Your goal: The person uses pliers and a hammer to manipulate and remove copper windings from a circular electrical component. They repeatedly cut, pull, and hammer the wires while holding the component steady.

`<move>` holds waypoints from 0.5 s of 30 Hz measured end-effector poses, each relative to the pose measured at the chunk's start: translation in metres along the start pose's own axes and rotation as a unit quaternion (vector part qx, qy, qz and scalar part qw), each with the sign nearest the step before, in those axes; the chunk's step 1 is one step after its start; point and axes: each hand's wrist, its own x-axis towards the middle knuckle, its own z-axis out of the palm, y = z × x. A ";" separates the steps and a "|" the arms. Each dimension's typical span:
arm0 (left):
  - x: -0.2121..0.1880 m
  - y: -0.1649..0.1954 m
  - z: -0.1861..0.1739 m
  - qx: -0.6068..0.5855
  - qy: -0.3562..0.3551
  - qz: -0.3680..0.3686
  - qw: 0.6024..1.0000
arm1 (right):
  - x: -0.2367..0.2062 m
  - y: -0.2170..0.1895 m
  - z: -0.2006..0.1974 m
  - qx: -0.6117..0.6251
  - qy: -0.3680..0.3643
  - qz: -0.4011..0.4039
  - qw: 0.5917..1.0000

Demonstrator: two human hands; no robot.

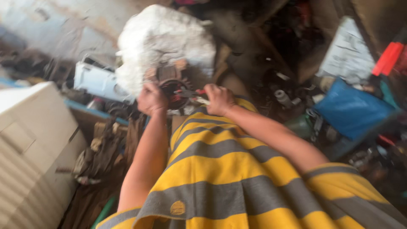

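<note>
Both hands mid-job: left hand [151,98] clasped round a round motor part [173,87], right hand [219,98] gripping red-handled pliers [189,92] against it, unfinished.

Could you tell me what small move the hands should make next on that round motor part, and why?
Probably steady the round motor part with the left hand before pressing the red-handled tool in the right hand further: the picture is motion-blurred, so the tool's tip cannot be made out.

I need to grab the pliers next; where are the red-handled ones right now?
In the head view, the red-handled pliers sit centre frame in the right hand, against the round dark part that the left hand steadies.
</note>
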 end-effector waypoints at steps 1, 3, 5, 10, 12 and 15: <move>0.002 -0.001 0.000 -0.003 -0.004 -0.001 1.000 | 0.002 0.001 0.002 -0.004 -0.006 0.000 1.000; 0.004 -0.004 0.002 -0.004 -0.006 0.011 1.000 | 0.006 0.006 0.007 0.016 0.003 -0.038 0.999; 0.004 -0.006 0.004 -0.005 -0.001 0.025 1.000 | 0.012 0.012 0.011 0.065 0.053 -0.100 0.991; 0.008 -0.006 0.009 -0.049 0.031 0.066 0.996 | 0.020 0.021 0.007 0.001 0.038 -0.125 0.991; 0.010 -0.004 0.011 -0.057 0.046 0.086 0.994 | 0.018 0.022 0.005 -0.019 0.018 -0.118 0.993; 0.011 -0.005 0.016 -0.058 0.078 0.094 0.991 | 0.007 0.019 0.007 -0.058 0.001 -0.091 0.994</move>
